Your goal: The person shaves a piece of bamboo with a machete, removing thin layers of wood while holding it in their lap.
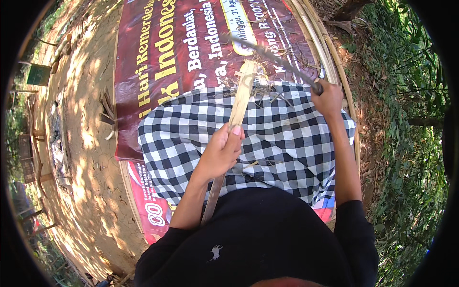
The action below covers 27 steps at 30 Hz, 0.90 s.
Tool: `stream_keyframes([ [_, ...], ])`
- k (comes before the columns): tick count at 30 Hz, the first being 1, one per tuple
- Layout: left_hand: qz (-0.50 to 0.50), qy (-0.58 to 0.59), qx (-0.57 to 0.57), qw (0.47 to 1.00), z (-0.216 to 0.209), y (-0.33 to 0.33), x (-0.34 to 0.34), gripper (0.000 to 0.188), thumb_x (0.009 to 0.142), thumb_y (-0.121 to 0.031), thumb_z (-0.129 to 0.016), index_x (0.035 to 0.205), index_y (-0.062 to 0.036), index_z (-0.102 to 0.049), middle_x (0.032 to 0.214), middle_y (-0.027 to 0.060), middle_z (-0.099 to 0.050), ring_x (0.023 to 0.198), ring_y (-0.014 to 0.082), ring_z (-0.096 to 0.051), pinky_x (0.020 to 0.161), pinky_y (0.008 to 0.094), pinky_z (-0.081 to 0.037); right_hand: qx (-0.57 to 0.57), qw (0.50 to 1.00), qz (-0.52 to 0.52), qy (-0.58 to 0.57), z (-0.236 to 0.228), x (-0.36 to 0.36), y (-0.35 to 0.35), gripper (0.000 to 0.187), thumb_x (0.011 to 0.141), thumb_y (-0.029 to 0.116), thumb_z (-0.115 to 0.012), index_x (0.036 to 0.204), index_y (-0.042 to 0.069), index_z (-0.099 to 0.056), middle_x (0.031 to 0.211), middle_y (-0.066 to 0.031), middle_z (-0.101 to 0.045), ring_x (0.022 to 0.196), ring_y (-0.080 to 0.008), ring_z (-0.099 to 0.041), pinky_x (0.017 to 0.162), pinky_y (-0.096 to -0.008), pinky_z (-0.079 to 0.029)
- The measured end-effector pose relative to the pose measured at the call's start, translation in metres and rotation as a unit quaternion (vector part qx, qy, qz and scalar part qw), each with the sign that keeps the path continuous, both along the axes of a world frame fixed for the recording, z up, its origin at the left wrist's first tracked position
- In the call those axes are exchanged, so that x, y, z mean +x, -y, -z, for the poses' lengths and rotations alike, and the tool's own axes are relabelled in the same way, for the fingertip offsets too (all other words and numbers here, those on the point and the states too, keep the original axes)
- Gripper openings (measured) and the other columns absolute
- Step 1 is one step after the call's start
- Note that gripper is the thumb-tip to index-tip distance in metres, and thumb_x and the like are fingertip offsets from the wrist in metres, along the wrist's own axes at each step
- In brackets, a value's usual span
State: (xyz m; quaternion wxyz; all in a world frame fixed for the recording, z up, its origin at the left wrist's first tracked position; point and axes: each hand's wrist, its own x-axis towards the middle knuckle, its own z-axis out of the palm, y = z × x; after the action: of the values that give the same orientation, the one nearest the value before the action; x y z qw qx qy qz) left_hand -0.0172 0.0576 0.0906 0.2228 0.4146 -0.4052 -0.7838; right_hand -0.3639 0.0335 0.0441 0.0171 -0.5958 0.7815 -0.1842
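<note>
A pale, flat strip of split wood or bamboo slants away from my body over my lap, its far end roughly cut with a splinter sticking out. My left hand is closed around its middle, thumb on top; the darker near end runs back against my shirt. Off to the right, my right hand grips the handle of a long, dark-bladed knife. The blade points to the far left, above and apart from the strip's far end, and its tip is blurred. A black-and-white checked cloth covers my lap beneath both hands.
A dark red printed banner is spread in front of me, with shavings scattered on it. Long bamboo poles edge it on the right, beside green plants. Bare cracked earth and a few sticks lie left.
</note>
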Motion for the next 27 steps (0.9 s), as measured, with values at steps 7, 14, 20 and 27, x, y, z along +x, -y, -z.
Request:
stream_keyframes([
  [7, -0.001, 0.001, -0.044, 0.999, 0.019, 0.011, -0.005, 0.031, 0.109, -0.036, -0.042, 0.107, -0.0067, -0.05, 0.067, -0.0074, -0.034, 0.048, 0.0005, -0.028, 0.04, 0.0196, -0.026, -0.053, 0.993, 0.062, 0.081, -0.013, 0.029, -0.018, 0.022, 0.079, 0.02, -0.073, 0.071, 0.001, -0.065, 0.056, -0.0174, -0.058, 0.053, -0.0387, -0.059, 0.055, -0.0465, -0.045],
  [14, -0.024, -0.038, -0.07, 0.997, 0.016, 0.002, -0.017, 0.037, 0.11, -0.036, -0.041, 0.117, -0.0017, -0.052, 0.073, -0.0025, -0.045, 0.051, 0.0021, -0.036, 0.044, 0.0184, -0.034, -0.125, 0.974, -0.189, 0.022, -0.029, 0.071, -0.017, 0.013, 0.068, 0.014, -0.073, 0.071, 0.006, -0.063, 0.062, -0.0131, -0.059, 0.059, -0.0342, -0.06, 0.057, -0.043, -0.046],
  [20, 0.004, 0.076, -0.259, 0.963, 0.021, 0.001, -0.015, 0.037, 0.111, -0.033, -0.037, 0.115, 0.0006, -0.053, 0.07, -0.0026, -0.046, 0.057, 0.0045, -0.04, 0.051, 0.0237, -0.036, -0.051, 0.976, -0.209, -0.021, -0.031, 0.076, -0.01, 0.015, 0.061, 0.013, -0.073, 0.072, 0.008, -0.063, 0.067, -0.0111, -0.063, 0.064, -0.0355, -0.061, 0.062, -0.0461, -0.047],
  [27, 0.0, 0.147, -0.272, 0.951, 0.023, 0.001, -0.031, 0.031, 0.11, -0.027, -0.038, 0.106, 0.0006, -0.052, 0.066, -0.0016, -0.042, 0.058, 0.0061, -0.038, 0.052, 0.0271, -0.033, -0.068, 0.978, -0.197, -0.027, -0.005, 0.05, -0.004, 0.017, 0.062, 0.014, -0.074, 0.073, 0.007, -0.062, 0.068, -0.0115, -0.063, 0.065, -0.0349, -0.061, 0.061, -0.0458, -0.046],
])
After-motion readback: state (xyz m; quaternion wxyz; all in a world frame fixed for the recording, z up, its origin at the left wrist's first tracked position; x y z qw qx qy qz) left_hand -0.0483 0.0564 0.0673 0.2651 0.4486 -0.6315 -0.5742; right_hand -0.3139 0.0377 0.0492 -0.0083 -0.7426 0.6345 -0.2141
